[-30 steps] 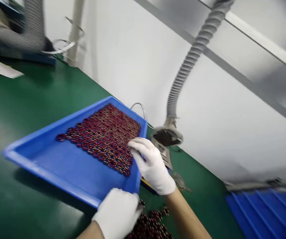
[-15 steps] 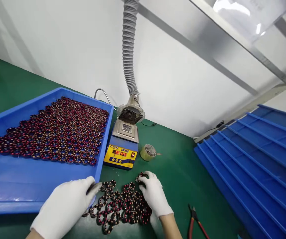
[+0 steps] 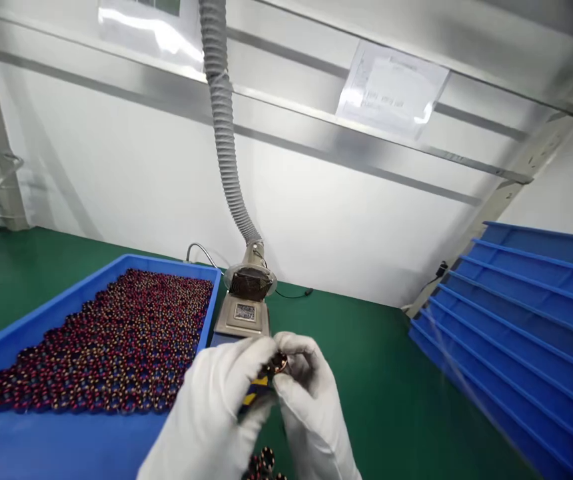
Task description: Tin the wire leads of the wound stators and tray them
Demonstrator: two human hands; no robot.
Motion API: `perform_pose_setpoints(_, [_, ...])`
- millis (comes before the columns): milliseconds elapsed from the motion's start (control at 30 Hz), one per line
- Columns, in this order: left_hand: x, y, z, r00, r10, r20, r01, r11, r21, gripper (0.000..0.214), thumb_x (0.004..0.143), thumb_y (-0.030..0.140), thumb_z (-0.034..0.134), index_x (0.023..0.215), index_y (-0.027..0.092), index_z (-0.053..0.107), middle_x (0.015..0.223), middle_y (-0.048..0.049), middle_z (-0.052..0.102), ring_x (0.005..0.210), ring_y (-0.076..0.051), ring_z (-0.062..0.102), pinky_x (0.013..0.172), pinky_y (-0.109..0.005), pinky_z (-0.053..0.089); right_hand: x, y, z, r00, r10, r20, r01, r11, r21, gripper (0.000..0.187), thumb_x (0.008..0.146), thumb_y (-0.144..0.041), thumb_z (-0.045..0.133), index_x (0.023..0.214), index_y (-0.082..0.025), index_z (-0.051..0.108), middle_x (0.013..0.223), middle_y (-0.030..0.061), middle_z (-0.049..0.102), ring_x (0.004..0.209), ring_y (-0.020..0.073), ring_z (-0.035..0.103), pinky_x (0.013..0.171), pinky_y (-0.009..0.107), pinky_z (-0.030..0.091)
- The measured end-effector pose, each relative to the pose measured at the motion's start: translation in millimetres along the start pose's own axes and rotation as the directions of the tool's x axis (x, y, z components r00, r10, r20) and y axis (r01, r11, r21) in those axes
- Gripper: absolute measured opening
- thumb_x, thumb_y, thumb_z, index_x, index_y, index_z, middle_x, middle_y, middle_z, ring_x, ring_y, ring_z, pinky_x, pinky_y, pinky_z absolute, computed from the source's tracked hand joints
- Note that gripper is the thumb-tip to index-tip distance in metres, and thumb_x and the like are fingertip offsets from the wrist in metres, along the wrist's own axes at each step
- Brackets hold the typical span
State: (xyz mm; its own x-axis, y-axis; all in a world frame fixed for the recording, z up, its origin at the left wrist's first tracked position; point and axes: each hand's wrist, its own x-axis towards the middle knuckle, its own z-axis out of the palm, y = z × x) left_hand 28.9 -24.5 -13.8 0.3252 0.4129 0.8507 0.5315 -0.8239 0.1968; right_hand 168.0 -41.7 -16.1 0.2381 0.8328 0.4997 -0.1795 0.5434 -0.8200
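Note:
Both my white-gloved hands meet in front of me at the lower middle. My right hand [image 3: 309, 403] pinches a small dark ring with copper-coloured spots [image 3: 279, 363] between thumb and forefinger. My left hand [image 3: 216, 407] is closed, its fingertips against the ring's left side; whether it also holds a tool is hidden. Below the hands, a pile of similar dark rings [image 3: 265, 461] shows at the bottom edge. To the left, a blue tray [image 3: 56, 443] holds many such rings with red and copper spots [image 3: 131, 347], packed close together.
Behind my hands stands a metal-topped heating unit [image 3: 243, 313], its yellow front mostly covered. A grey flexible duct [image 3: 224, 120] drops to a round hood [image 3: 250, 281] over it. Stacked blue trays [image 3: 516, 320] lean at right. A green tabletop [image 3: 366, 373] lies beneath.
My right hand has lifted a ring from the pile, and my left hand has come right to meet it. The view has tilted up, leaving the pliers out of frame.

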Motion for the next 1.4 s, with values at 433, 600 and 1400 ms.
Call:
perform_pose_setpoints(433, [2.9,-14.8,-4.9,0.995,0.095,-0.021,-0.097,0.969,-0.225,0.015,0.094,0.028,0.046,0.105,0.021,0.054,0.093,-0.0016,0.067,0.086,-0.014,0.061,0.077,-0.029,0.048,1.6,-1.7,1.6,0.992,0.037,0.122,-0.040,0.999,0.020,0.018,0.075,-0.041,0.072,0.070,-0.025,0.068,0.075,0.0020,0.053,0.079,0.0190,0.054,0.073,0.030,0.045])
perform_pose_setpoints(600, [0.5,-16.1,-3.8,0.994,0.112,-0.002,-0.110,0.979,-0.172,0.017,0.090,0.018,0.052,0.107,0.018,0.055,0.098,-0.0032,0.067,0.087,-0.016,0.058,0.079,-0.034,0.042,1.2,5.1,5.4,0.966,0.257,0.026,-0.252,0.913,0.322,0.023,0.075,-0.045,0.069,0.066,-0.025,0.062,0.077,0.0022,0.052,0.085,0.0217,0.055,0.084,0.037,0.046])
perform_pose_setpoints(1400, [0.1,-27.0,-3.6,0.999,0.020,0.047,-0.010,0.981,-0.194,0.026,0.091,0.024,0.053,0.116,0.022,0.055,0.103,-0.0026,0.066,0.092,-0.018,0.057,0.078,-0.034,0.045,-8.7,27.7,13.2,0.933,0.359,0.029,-0.354,0.899,0.258,0.036,0.065,-0.042,0.080,0.092,-0.025,0.063,0.090,0.0065,0.066,0.083,0.0245,0.064,0.075,0.040,0.053])
